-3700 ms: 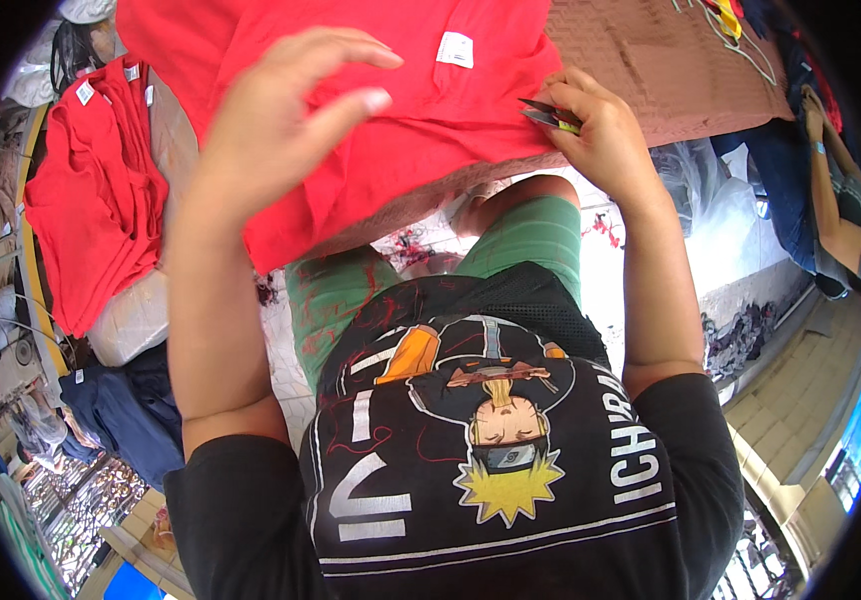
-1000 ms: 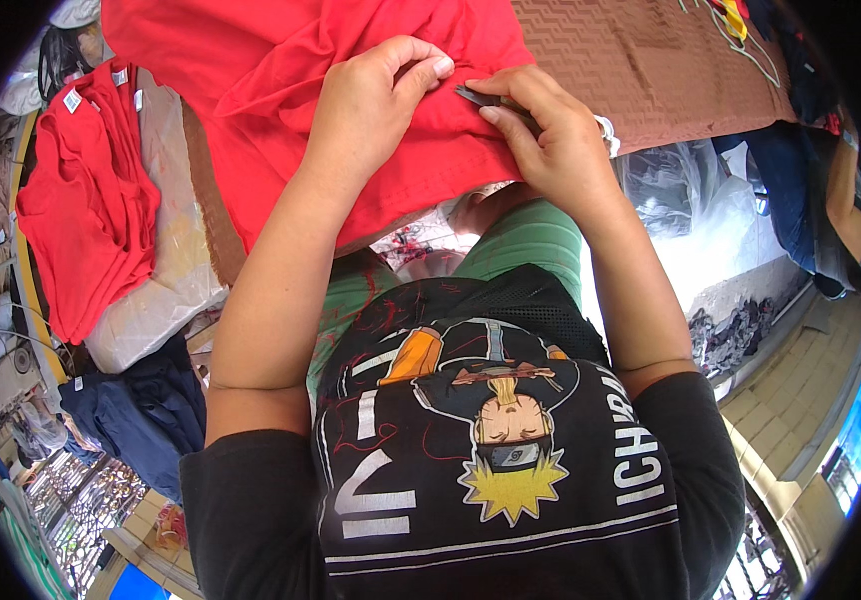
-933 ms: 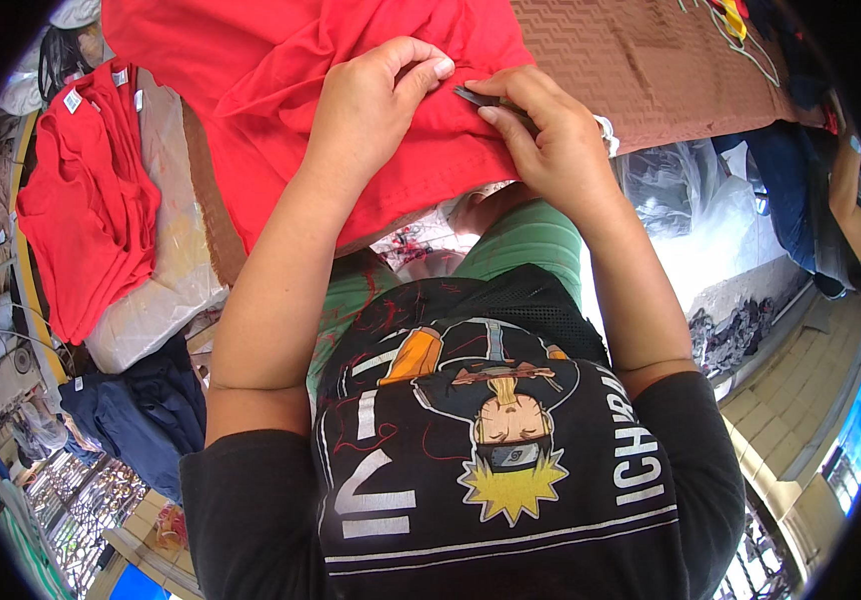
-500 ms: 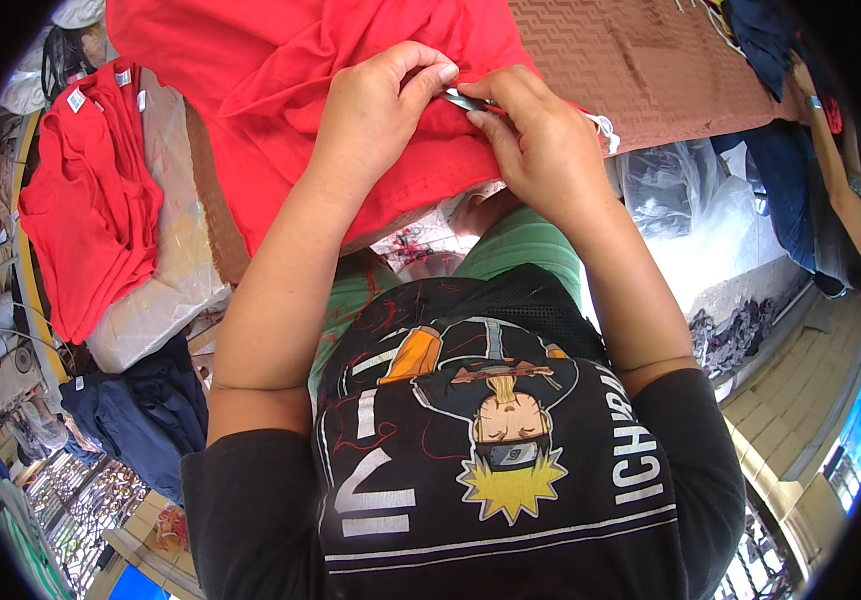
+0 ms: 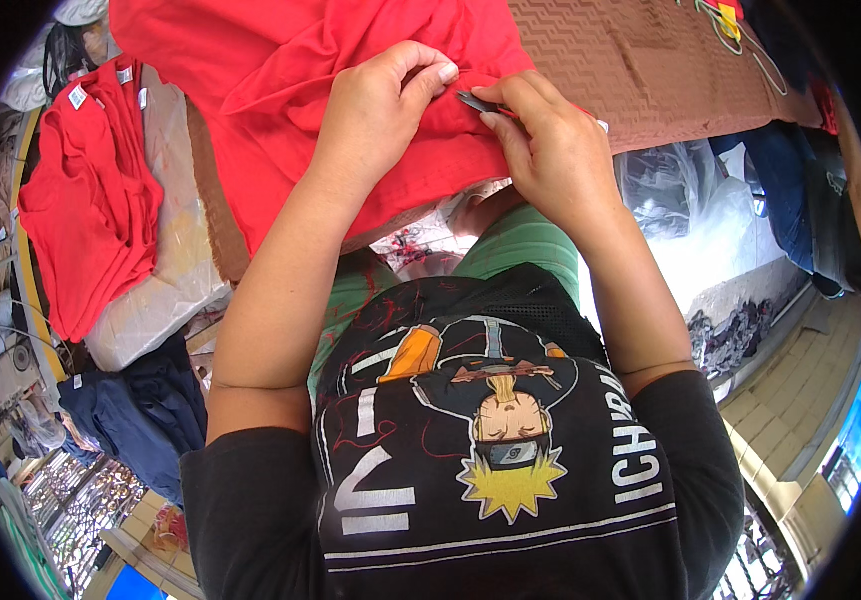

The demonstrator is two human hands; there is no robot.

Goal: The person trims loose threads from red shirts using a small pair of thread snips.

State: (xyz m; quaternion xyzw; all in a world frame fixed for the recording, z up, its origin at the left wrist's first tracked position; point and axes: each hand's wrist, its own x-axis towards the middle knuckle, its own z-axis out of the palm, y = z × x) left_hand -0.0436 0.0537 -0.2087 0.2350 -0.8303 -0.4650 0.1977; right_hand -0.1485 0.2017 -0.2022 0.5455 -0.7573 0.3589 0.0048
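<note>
Across the table's near edge lies a wide red cloth [image 5: 281, 130], rumpled in soft folds. My left hand [image 5: 381, 105] is closed, with thumb and forefinger pinching a bit of the red cloth. To its right, my right hand [image 5: 563, 145] is wrapped round small metal thread snips [image 5: 473, 102]. Their blades point left toward my left fingertips, with a small gap between. Most of the snips' handle is hidden inside my right fingers.
A brown patterned cover [image 5: 641, 70] spans the table. Red sleeveless garments [image 5: 91, 210] lie at left on a plastic-wrapped stack [image 5: 186, 240], above navy cloth [image 5: 146, 420]. Clear plastic [image 5: 676, 190] hangs at right. Another person's arm [image 5: 856, 190] shows at the right rim.
My right hand has drawn the snips slightly right, away from my left fingertips. My left hand stays in place. At upper right the dark cloth has shifted away and a yellow item with cords shows.
</note>
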